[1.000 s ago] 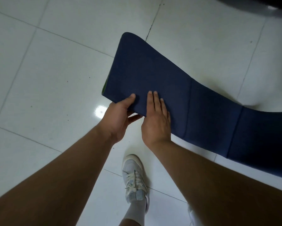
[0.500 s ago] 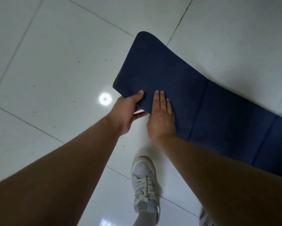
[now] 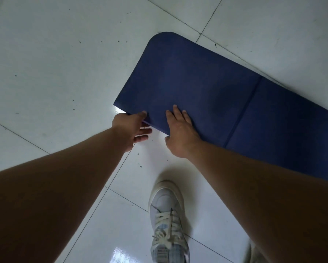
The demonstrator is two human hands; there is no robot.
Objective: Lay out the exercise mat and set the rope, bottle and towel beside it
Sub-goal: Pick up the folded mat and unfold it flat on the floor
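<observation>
White glossy floor tiles [image 3: 55,73], dark grout lines. Nearest: my shoe [image 3: 167,215], below both wrists. Both arms reach forward. Left hand [image 3: 130,128] pinches the near edge of the navy mat [image 3: 197,82], thumb on top, fingers underneath. Right hand [image 3: 180,131] is just beside it, palm down, fingers straight and close together on the mat. The mat runs on beyond my fingertips and off to the right.

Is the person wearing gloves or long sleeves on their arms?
No. The left hand and right hand are bare: no gloves, rings or watch show. Both forearms are uncovered too, with no sleeve in view.
</observation>
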